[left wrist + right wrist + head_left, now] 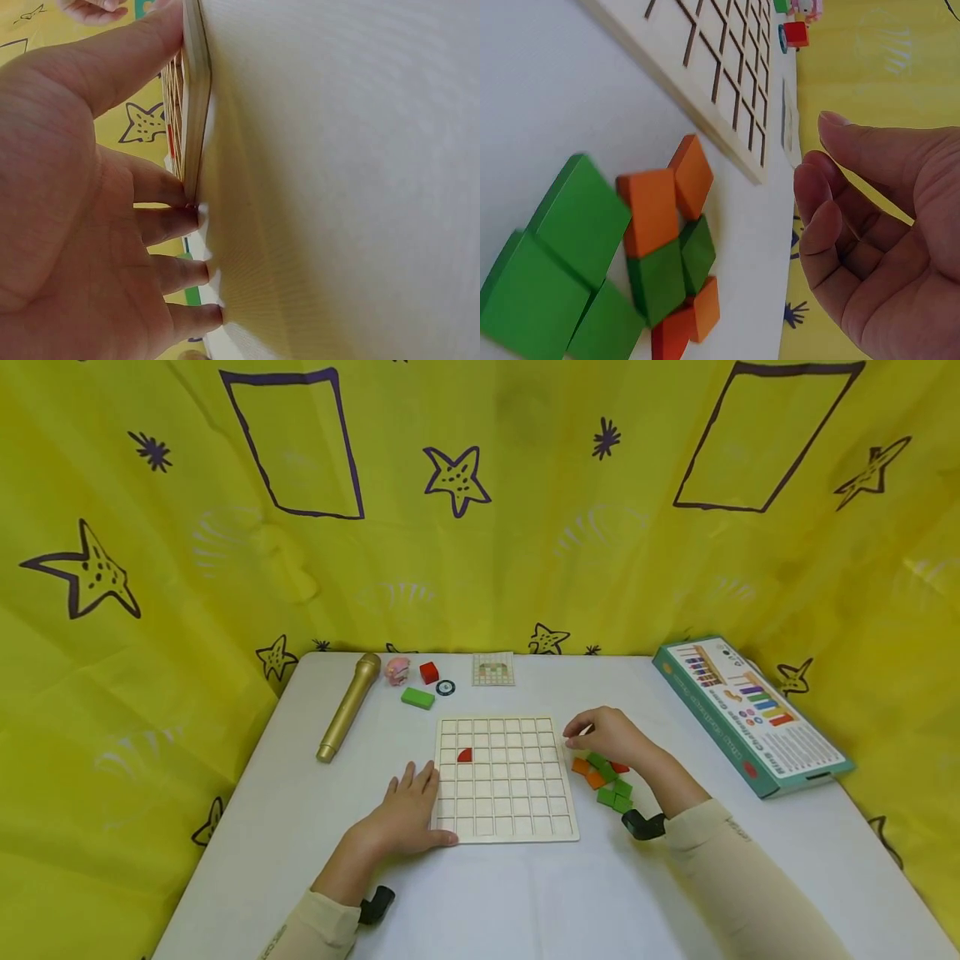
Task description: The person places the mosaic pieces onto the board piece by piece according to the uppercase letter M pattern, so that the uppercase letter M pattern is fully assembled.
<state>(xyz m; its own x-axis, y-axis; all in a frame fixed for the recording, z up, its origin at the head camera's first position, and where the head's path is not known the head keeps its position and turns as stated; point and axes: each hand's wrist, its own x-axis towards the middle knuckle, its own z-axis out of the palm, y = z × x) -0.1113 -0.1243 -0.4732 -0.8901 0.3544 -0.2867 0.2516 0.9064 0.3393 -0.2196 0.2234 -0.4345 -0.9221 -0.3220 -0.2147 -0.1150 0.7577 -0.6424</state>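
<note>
Blocks (603, 779), orange and green, lie heaped on the tabletop (525, 893) right of the frame's centre, directly beneath the right hand (603, 737), loosely curled and empty. The left hand (408, 814), fingers flat, steadies the board (504, 777).

The grid board (504, 778) looks like pale, unvarnished wood, matt, with a smooth edge. The blocks (622, 255) beside it look like painted wood in flat orange and green, faintly satin. The tabletop (525, 893) is white, smooth and matt. The microphone (348, 707) has a golden metallic sheen. The box (750, 714) is printed cardboard. The backdrop (150, 568) is yellow printed cloth, creased.
</note>
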